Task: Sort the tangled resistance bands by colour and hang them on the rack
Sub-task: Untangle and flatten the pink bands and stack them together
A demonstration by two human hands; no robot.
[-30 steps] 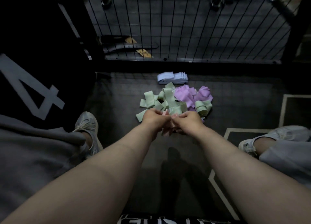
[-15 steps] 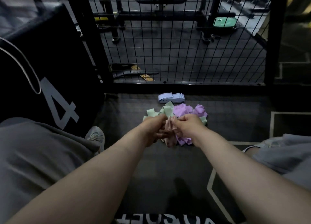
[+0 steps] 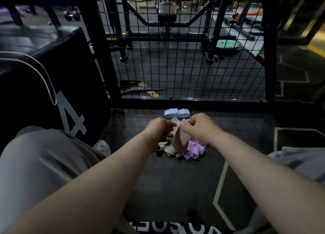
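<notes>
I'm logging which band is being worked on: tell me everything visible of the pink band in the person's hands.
The pink band is a flat, wide strip of pale, matte, rubbery-looking material. It hangs above the pile, its top pinched by the left hand and the right hand. Its lower end drops in front of the green bands and purple bands; whether it is tangled with them cannot be told.

A dusty-pink band (image 3: pixel 182 139) hangs limp between the left grip (image 3: pixel 159 131) and right grip (image 3: pixel 200 126). Below them, tangled purple bands (image 3: pixel 193 150) and pale green bands (image 3: pixel 169 150) lie heaped; beyond, pale-blue bands (image 3: pixel 176 113) lie folded flat.
</notes>
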